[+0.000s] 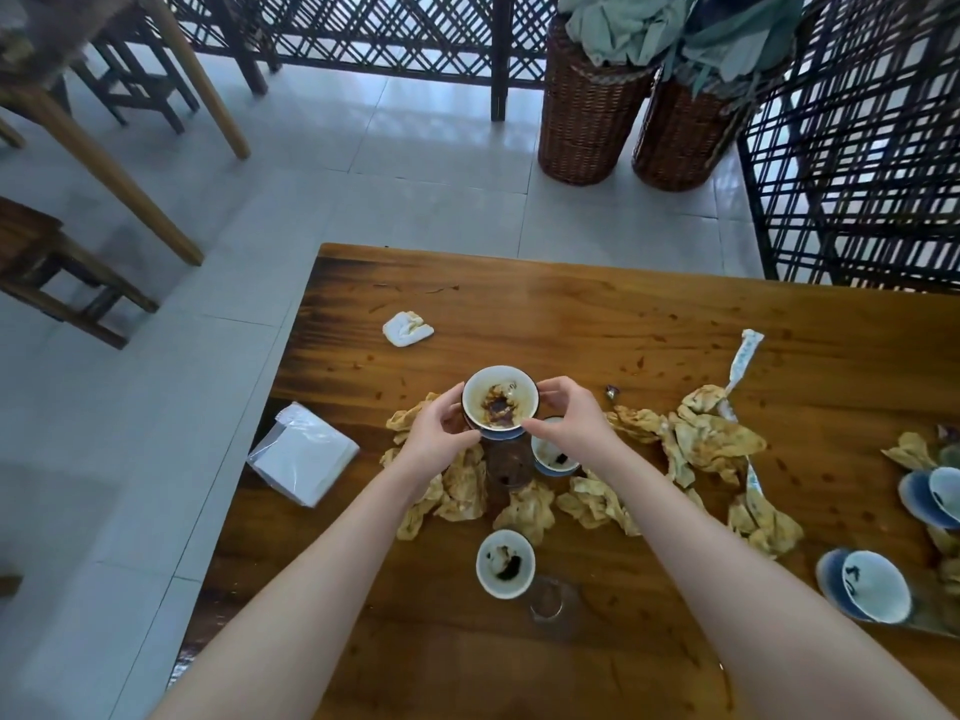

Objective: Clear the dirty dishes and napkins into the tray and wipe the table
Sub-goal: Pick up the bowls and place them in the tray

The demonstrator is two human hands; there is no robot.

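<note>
The left hand (435, 438) and right hand (570, 424) hold a dirty bowl (500, 405). Napkins (717, 439) and other bowls (505, 563) litter the unwiped worktop (519, 304). It looks barely started.

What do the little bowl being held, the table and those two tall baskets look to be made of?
The bowl looks like glazed ceramic, since its white inside is smooth and glossy. The table seems to be varnished wood, with visible grain and a sheen. The tall baskets look like brown wicker or rattan, going by their ribbed weave.

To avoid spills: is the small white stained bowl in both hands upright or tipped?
Upright: the small white bowl opens upward, brown residue pooled inside.
</note>
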